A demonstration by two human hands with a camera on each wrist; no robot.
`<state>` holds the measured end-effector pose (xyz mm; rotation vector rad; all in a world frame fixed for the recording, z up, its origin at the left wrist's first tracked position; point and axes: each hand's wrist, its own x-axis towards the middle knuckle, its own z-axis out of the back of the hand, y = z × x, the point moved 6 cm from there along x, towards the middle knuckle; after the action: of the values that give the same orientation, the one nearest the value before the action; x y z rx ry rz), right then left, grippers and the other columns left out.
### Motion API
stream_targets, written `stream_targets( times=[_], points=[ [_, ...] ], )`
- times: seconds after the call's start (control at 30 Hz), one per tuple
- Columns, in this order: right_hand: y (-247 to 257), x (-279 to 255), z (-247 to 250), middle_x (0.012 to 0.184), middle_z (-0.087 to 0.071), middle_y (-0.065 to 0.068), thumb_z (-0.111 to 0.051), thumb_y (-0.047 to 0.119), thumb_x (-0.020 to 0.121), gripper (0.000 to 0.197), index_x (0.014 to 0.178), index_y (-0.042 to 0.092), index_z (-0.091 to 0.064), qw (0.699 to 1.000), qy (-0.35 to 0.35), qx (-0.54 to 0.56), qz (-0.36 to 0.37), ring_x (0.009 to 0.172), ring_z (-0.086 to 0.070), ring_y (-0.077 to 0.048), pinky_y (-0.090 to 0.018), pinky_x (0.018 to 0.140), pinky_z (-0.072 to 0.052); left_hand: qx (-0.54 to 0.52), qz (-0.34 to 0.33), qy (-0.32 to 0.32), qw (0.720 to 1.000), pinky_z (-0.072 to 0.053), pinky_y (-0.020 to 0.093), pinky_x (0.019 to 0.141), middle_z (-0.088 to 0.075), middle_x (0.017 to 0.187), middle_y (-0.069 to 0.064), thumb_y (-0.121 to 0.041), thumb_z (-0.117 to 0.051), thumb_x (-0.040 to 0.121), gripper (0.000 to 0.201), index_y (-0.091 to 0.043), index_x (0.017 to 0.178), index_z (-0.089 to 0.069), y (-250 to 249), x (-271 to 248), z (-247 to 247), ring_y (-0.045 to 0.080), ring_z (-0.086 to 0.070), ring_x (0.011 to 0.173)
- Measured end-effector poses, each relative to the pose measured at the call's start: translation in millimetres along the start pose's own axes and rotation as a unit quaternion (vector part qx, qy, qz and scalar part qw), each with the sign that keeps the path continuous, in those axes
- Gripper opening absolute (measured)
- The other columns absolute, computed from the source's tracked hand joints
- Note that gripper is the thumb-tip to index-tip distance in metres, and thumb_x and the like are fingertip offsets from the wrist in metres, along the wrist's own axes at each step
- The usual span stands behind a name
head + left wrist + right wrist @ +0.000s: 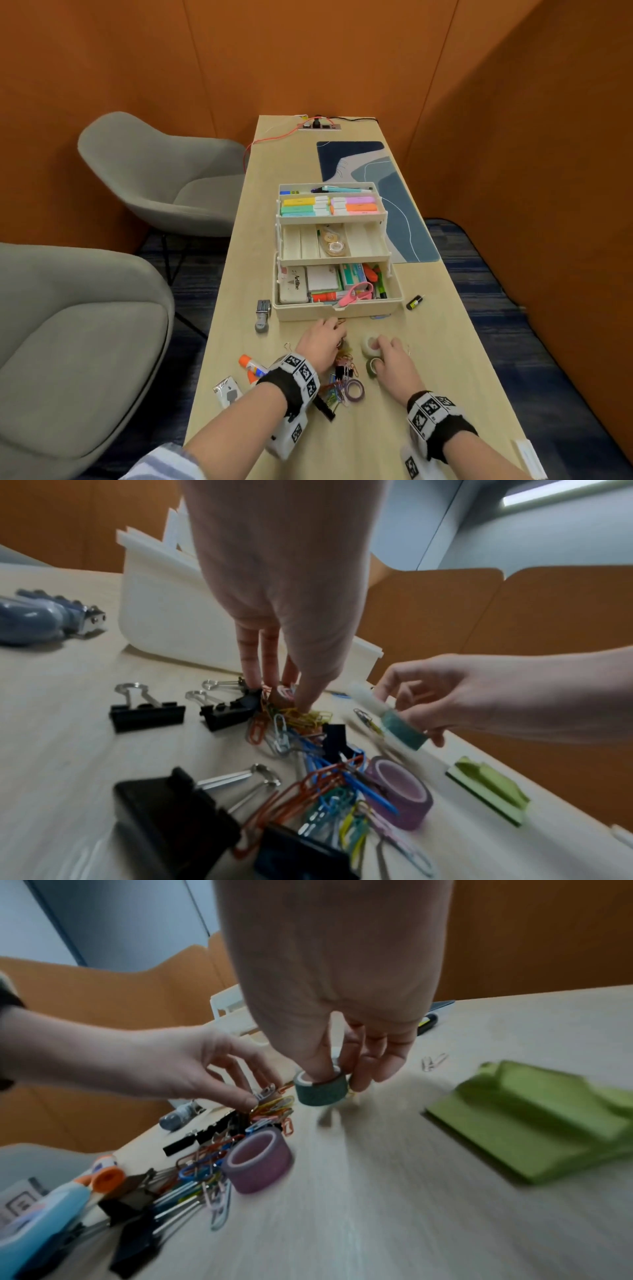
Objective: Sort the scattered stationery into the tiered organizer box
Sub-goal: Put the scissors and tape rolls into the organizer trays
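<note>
Two hands picking up small things

Near on the surface [445,359], the right hand [394,359] pinches a green tape roll [320,1091]; the left hand [323,341] pinches paper clips [308,716]. Tangled clips could drag others and drop. Farther off, the organizer box [337,310] sits open.

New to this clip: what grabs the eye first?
The cream tiered organizer box stands fanned open mid-table, pastel highlighters filling its top tray. In front of it lies a heap of coloured paper clips and black binder clips, where the left hand picks. Beside it, the right hand pinches a green tape roll, a purple tape roll lying nearby.
</note>
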<state>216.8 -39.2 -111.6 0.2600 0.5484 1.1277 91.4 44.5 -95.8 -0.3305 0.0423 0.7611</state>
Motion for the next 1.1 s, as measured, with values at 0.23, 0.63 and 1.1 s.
stream_targets(
  times=[0.23,0.63,1.1],
  points=[
    [-13.5,-12.2,10.1,0.099,-0.047,-0.001,-0.054,0.012,0.086,0.020,0.105,0.018,-0.050,0.998,-0.014,0.066,-0.001,0.094,-0.051,-0.023,-0.031,0.081,-0.039,-0.035,0.002,-0.011,0.999,-0.045,0.033,0.084,-0.056,0.110,0.006,-0.004,-0.045,0.092,0.022,-0.012,0.110,-0.055,3.5,11.2,0.8,0.023,-0.053,0.100],
    [-13.5,-13.0,13.5,0.077,-0.043,0.007,-0.058,0.007,0.083,0.026,0.088,0.028,-0.045,0.994,-0.018,0.109,0.015,0.081,-0.045,-0.016,-0.026,0.069,-0.032,-0.241,0.112,-0.086,0.960,-0.045,0.023,0.083,-0.059,0.098,-0.003,-0.005,-0.050,0.090,0.016,-0.017,0.091,-0.061,55.3,-13.1,8.2,0.012,-0.056,0.091],
    [-1.2,-9.3,14.4,0.075,-0.043,0.002,-0.056,0.000,0.082,0.030,0.086,0.028,-0.046,0.991,-0.015,0.131,0.018,0.070,-0.041,-0.005,-0.013,0.061,-0.032,-0.013,0.012,-0.022,1.000,-0.043,0.035,0.098,-0.046,0.136,0.001,-0.014,-0.054,0.092,0.049,-0.022,0.139,-0.043,13.5,5.5,-4.7,0.021,-0.042,0.120]
  ],
)
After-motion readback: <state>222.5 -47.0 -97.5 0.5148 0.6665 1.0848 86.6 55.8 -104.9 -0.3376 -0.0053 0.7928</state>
